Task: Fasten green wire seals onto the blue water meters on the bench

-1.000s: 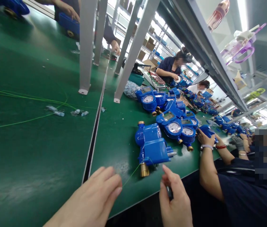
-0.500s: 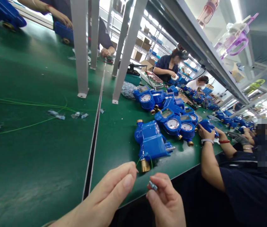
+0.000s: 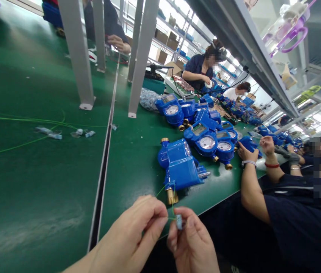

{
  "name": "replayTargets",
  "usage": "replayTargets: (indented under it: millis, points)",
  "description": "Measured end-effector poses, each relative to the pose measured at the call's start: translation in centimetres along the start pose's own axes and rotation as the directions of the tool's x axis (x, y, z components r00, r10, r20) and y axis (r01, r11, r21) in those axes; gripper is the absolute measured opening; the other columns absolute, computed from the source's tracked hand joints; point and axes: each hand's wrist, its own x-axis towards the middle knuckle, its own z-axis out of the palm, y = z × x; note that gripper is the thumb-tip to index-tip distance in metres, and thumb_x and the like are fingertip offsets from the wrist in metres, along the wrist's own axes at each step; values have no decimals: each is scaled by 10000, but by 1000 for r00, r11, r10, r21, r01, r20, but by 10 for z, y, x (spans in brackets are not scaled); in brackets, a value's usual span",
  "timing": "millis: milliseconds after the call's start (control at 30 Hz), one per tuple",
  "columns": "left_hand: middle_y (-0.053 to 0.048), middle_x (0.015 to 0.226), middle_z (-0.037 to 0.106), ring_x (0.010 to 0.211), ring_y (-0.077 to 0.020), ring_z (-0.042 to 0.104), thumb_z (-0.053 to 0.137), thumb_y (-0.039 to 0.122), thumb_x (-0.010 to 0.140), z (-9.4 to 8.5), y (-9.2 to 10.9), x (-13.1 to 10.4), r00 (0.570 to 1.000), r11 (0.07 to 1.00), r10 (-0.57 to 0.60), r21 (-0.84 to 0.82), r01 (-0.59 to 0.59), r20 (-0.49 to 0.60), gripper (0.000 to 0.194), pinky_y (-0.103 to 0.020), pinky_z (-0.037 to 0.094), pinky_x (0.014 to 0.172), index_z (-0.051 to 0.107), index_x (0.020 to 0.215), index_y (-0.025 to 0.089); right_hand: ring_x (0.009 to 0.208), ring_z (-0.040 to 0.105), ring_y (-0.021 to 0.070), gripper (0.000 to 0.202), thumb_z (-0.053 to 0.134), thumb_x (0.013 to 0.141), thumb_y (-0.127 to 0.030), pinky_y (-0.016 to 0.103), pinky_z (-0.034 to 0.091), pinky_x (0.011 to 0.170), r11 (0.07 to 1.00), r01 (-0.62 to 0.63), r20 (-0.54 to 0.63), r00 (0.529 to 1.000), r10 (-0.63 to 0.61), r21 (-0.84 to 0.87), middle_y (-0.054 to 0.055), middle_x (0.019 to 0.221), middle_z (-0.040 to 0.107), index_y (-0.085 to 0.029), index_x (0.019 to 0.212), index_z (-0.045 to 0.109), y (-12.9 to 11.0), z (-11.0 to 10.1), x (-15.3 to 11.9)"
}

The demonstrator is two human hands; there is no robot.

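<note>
left hand: my left hand (image 3: 133, 231) has thumb and fingers pinched tight together on a thin green wire (image 3: 162, 190); a short bit of it runs from my fingertips across to the tag
right hand: my right hand (image 3: 196, 242) is closed in small, thumb and fingers gripping a little pale blue tag (image 3: 179, 222); it's just beside my left, with a narrow gap between the two
green wire: loops down from the near end of the blue meter to my hands, one strand on each side of the brass fitting (image 3: 172, 196)
blue meter: the blue meter (image 3: 180, 167) lies on the green table (image 3: 49, 197) right in front of my hands, brass fitting pointing my way; neither hand is touching the body of it
table slot: a long dark slot (image 3: 100, 189) runs away from me, left of the meter
spare tags: a few loose tags (image 3: 55, 135) lie left of the slot, near a bunch of long green wires (image 3: 21, 119)
meter pile: a crowd of other meters (image 3: 207, 143) sits just beyond mine, dials up on several; a clear bag (image 3: 149, 99) of small stuff is behind them, by a metal post (image 3: 143, 57)
neighbour: the person on my right has one hand (image 3: 247, 152) on a meter; the other hand (image 3: 267, 145) is raised, red bracelet (image 3: 272, 165) on that wrist
</note>
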Motion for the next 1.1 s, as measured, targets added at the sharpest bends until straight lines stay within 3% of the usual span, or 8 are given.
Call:
replayTargets:
  millis: [167, 333, 500, 833, 1100]
  points:
    - [-4, 725, 541, 682, -149, 513, 411, 237, 908, 1, -1, 0, 999, 997, 49, 66, -49, 3, 179, -221, 397, 626, 519, 769, 204, 546, 464, 96, 278, 460, 904, -446, 206, 369, 508, 993, 26, 102, 994, -38, 116, 0, 642, 551, -245, 1016, 616, -1, 5, 1]
    - [4, 746, 526, 712, -144, 506, 347, 179, 931, 2, -5, -1, 992, 986, 124, 110, -127, 27, 187, -236, 383, 665, 493, 815, 202, 577, 463, 84, 259, 507, 892, -426, 190, 356, 546, 987, 107, -7, 994, -107, 120, -3, 634, 555, -216, 987, 624, -5, 19, -4]
    - [19, 752, 504, 707, -125, 488, 347, 143, 933, 1, -6, -1, 986, 980, 162, 105, -167, 49, 176, -233, 366, 694, 455, 806, 198, 587, 464, 84, 272, 530, 876, -444, 192, 350, 562, 988, 134, -58, 990, -129, 79, -6, 634, 562, -215, 983, 631, -5, 23, -8]
    - [24, 753, 501, 713, -124, 470, 353, 134, 930, 2, -5, -1, 985, 980, 161, 108, -166, 61, 177, -229, 359, 694, 454, 800, 199, 618, 494, 91, 278, 542, 868, -449, 204, 381, 580, 972, 230, -35, 972, -232, -56, -14, 672, 562, -230, 1017, 627, 4, 14, -6]
    - [13, 768, 506, 723, -132, 469, 341, 108, 921, 1, -7, -2, 980, 969, 188, 152, -197, 70, 176, -244, 370, 714, 466, 833, 195, 627, 490, 96, 319, 552, 842, -508, 224, 378, 590, 959, 223, -92, 966, -241, -172, -21, 688, 553, -242, 1002, 625, 0, 18, -9]
